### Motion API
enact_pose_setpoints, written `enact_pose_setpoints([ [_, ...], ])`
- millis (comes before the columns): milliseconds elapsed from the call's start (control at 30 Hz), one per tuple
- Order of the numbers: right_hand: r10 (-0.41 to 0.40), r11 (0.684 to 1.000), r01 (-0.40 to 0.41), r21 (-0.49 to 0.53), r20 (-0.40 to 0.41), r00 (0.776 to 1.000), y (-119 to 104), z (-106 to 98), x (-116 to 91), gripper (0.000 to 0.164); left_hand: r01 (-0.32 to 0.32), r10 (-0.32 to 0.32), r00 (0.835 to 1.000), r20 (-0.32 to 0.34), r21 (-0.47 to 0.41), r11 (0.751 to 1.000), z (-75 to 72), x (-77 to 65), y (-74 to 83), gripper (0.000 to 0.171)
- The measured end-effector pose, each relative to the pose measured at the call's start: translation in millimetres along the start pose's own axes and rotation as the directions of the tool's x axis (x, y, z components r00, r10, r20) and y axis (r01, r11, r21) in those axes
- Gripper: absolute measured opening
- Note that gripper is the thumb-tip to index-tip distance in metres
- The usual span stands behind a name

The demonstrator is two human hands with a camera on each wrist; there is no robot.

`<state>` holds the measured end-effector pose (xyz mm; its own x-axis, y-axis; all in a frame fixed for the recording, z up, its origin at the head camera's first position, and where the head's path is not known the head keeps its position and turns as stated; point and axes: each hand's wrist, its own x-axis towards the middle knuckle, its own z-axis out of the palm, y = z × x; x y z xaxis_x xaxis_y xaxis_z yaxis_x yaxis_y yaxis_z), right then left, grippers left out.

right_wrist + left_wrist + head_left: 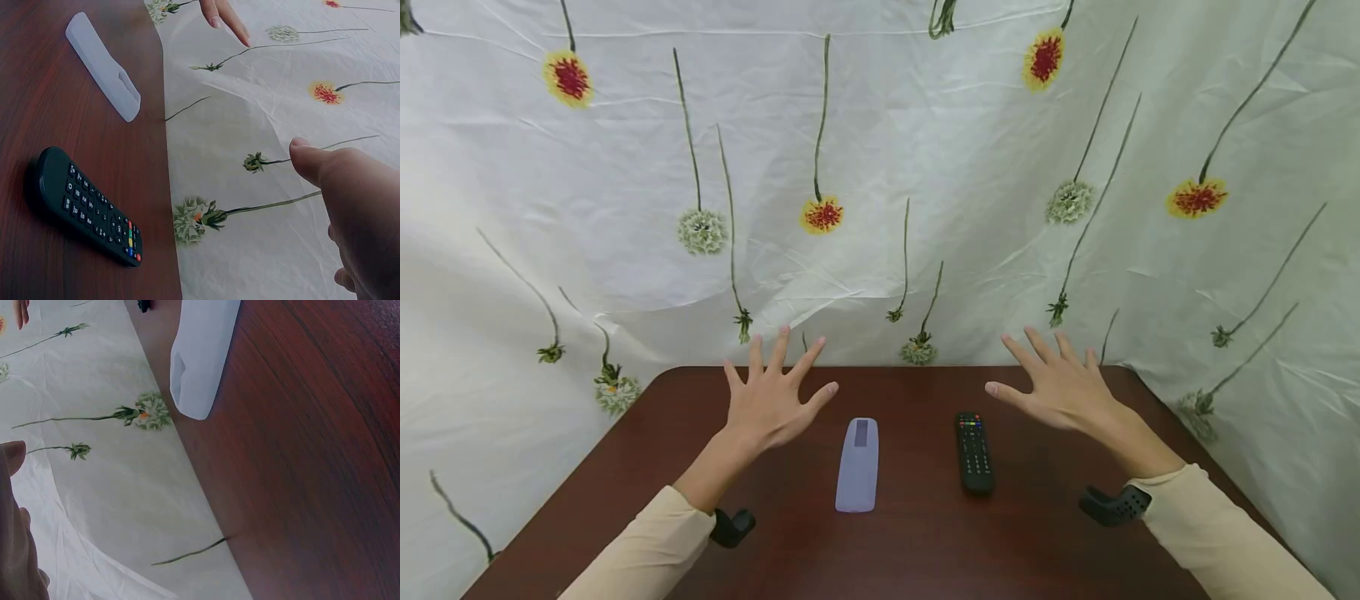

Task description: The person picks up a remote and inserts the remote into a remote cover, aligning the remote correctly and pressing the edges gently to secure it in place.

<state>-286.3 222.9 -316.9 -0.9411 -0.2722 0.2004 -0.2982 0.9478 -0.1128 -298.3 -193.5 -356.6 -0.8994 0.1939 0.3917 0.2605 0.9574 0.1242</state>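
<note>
My left hand (765, 407) is held out above the table with its fingers spread, holding nothing. To its right lies a pale lavender-white remote cover (857, 467), long and rounded, with a slot near its far end; the left wrist view shows that end of the cover (203, 369) close up. A black remote control (974, 454) lies buttons up, its coloured keys toward the far edge. My right hand (1063, 390), also spread and holding nothing, hovers to the right of the remote. In the right wrist view, the remote (90, 209) and cover (103, 65) lie apart.
The dark reddish-brown wooden table (917, 550) has rounded far corners. Behind it hangs a white cloth (880, 125) printed with flowers. A black wrist mount (1115, 506) sits on the right wrist, another mount (732, 527) on the left.
</note>
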Motion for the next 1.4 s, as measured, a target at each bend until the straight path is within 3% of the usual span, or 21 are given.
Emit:
enact_pose_setpoints([
  [367, -0.102, 0.995, 0.102, 0.007, -0.01, 0.995, 1.8, 6.0, 0.5, 0.091, -0.057, 0.057, 0.998, 0.012, -0.013, 0.998, 3.0, 7.6, 10.6, 0.076],
  [667, -0.157, 0.976, 0.161, 0.144, -0.035, 0.987, 5.0, 20.8, 1.2, 0.083, -0.104, 0.106, 0.994, 0.026, -0.08, 0.991, 19.0, 13.0, 27.7, 0.068],
  [933, -0.152, 0.943, 0.168, 0.288, -0.078, 0.985, 8.6, 35.3, 2.1, 0.081, -0.133, 0.141, 0.989, 0.033, -0.183, 0.974, 39.6, 18.5, 55.7, 0.071],
  [1133, -0.152, 0.902, 0.174, 0.394, -0.087, 0.985, 8.6, 43.4, 1.8, 0.072, -0.157, 0.177, 0.984, 0.034, -0.315, 0.936, 52.6, 22.1, 78.6, 0.075],
  [1233, -0.136, 0.882, 0.15, 0.447, -0.063, 0.989, 8.7, 47.5, 2.2, 0.069, -0.135, 0.171, 0.984, 0.051, -0.413, 0.901, 54.9, 23.2, 87.9, 0.077],
  [1400, -0.065, 0.845, 0.038, 0.533, 0.033, 0.997, 9.9, 54.3, 3.2, 0.07, -0.085, 0.164, 0.982, 0.091, -0.563, 0.822, 62.2, 26.1, 99.3, 0.077],
])
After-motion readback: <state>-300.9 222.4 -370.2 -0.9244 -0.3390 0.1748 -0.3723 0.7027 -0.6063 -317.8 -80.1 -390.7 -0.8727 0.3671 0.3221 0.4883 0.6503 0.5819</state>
